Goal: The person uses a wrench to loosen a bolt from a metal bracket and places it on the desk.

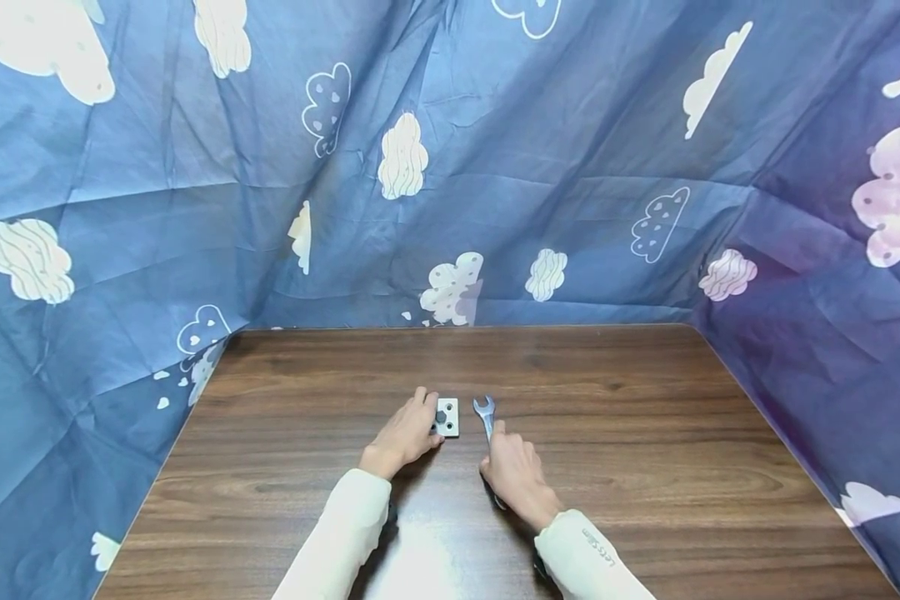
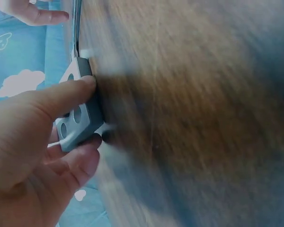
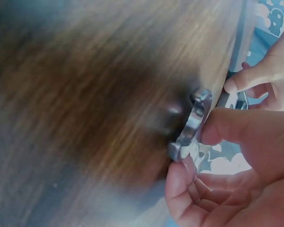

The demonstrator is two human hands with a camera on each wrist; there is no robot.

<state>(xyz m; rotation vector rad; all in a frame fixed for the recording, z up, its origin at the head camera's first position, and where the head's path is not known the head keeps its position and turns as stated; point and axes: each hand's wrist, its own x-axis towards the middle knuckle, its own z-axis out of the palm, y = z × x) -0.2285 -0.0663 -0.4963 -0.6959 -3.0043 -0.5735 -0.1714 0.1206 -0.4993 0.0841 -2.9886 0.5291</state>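
On the table (image 1: 645,433), left hand (image 1: 405,429) pinches the block (image 1: 453,420) by its edges, likely to steady it, dark hex (image 1: 441,417) exposed; nearby, right hand (image 1: 516,475) grips the wrench (image 1: 488,425) mid-shaft, leaving its forked end (image 1: 484,410) free

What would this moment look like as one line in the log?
left hand: grips grey block | right hand: holds wrench | wrench: apart from block | table: wooden

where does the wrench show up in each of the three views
head: wrench just right of and below centre, partly under the right hand
left wrist: wrench at the top, left of centre, edge-on
right wrist: wrench right of centre, one end toward the camera
shared landmark: left hand at the holed metal block
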